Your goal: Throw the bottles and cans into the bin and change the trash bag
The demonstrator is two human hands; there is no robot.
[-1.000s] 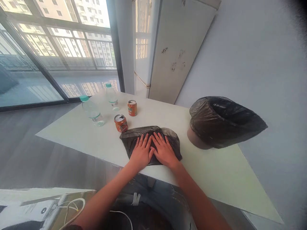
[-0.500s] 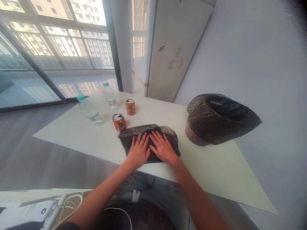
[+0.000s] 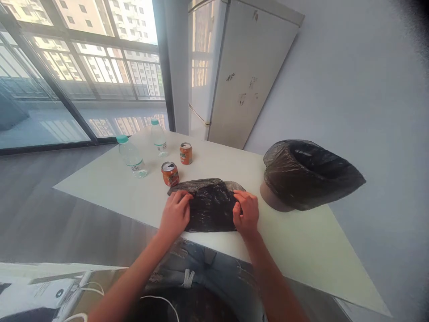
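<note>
A flattened black plastic bag lies on the white table near its front edge. My left hand is at the bag's left edge with its fingers curled onto the plastic. At the bag's right edge my right hand has its fingers curled the same way. Both hands grip the bag's sides. Just beyond the bag's left corner stands an open orange can.
A bin lined with a black bag stands on the table to the right. A second orange can and two water bottles stand further back. A white fridge is behind the table, windows to the left.
Both hands lay flat side by side on the middle of the bag; they have slid apart to its left and right edges and curled their fingers on it.
</note>
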